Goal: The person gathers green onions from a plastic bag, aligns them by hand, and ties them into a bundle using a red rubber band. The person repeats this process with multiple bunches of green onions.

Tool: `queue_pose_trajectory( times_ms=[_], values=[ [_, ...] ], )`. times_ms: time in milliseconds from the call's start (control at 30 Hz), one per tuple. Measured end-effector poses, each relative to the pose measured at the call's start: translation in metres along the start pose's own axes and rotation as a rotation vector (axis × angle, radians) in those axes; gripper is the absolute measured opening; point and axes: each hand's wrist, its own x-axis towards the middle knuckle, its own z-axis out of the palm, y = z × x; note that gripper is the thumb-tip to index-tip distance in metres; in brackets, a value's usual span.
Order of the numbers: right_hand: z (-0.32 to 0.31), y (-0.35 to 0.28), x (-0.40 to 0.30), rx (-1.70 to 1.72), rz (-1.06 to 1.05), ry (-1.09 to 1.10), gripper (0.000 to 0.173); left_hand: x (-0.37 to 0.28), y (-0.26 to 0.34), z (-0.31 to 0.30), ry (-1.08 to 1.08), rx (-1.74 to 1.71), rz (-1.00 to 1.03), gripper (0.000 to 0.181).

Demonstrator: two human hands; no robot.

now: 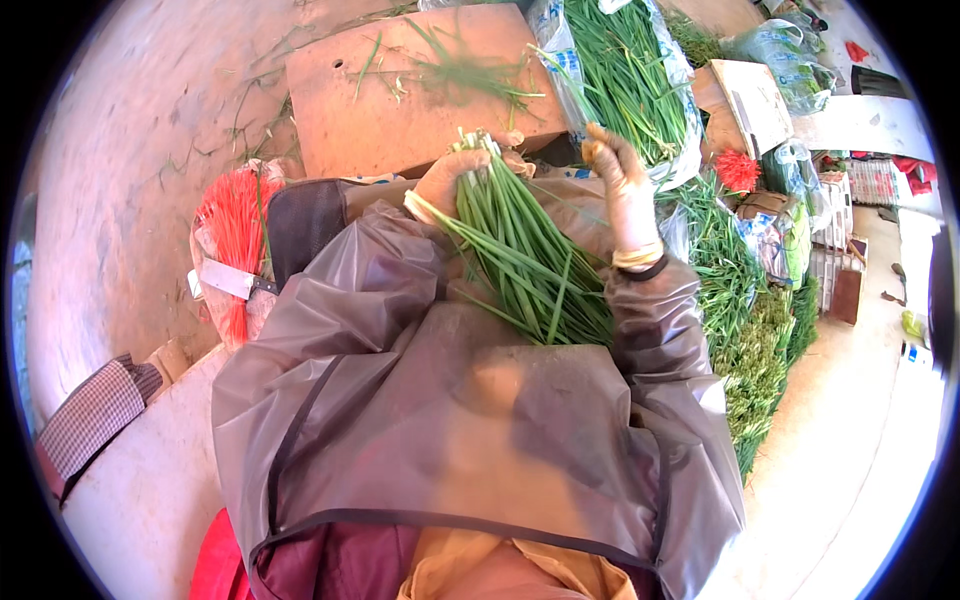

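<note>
My left hand (442, 180), in a thin pale glove, is closed around a bunch of long green leaves, likely garlic chives (525, 255). Their pale cut ends rise above the fist, and the green blades slant down to the right across my translucent apron (465, 405). My right hand (619, 169) is raised beside the bunch, apart from its stems, fingers curled and fingertips drawn together. One pale green blade reaches its fingertips from above; whether it is pinched there or lies behind cannot be told.
Loose blades lie on a wooden board (420, 97) ahead. At its right stands a plastic bag full of chives (630, 82). Red ties (236, 232) and a knife (232, 279) lie at my left. Stacked green bundles (750, 360) line my right side.
</note>
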Motion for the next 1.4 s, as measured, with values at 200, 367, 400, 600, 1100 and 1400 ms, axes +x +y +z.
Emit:
queue_pose_trajectory(
  times_ms=[200,367,400,600,1100,1400],
  values=[
    [0.064,-0.044,0.058,-0.559,-0.592,-0.612,0.051,0.003,0.002,0.000,0.127,0.019,-0.136,0.048],
    [0.055,-0.036,0.103,-0.568,-0.661,-1.254,0.035,-0.002,-0.006,0.023,-0.066,0.058,-0.066,0.048],
    [0.059,-0.029,0.102,-0.637,-0.816,-1.136,0.034,-0.003,-0.007,0.009,-0.042,0.055,-0.060,0.048],
    [0.045,-0.061,0.012,-0.539,-0.655,-0.406,0.041,-0.013,-0.003,0.029,0.373,0.019,-0.033,0.028],
    [0.045,-0.029,-0.052,-0.591,-0.539,-0.164,0.033,-0.024,-0.007,0.060,0.294,0.125,0.089,0.032],
    [0.025,0.028,-0.023,-0.516,-0.483,-0.594,0.022,-0.030,0.000,0.069,-0.089,0.189,0.096,0.079]
  ],
)
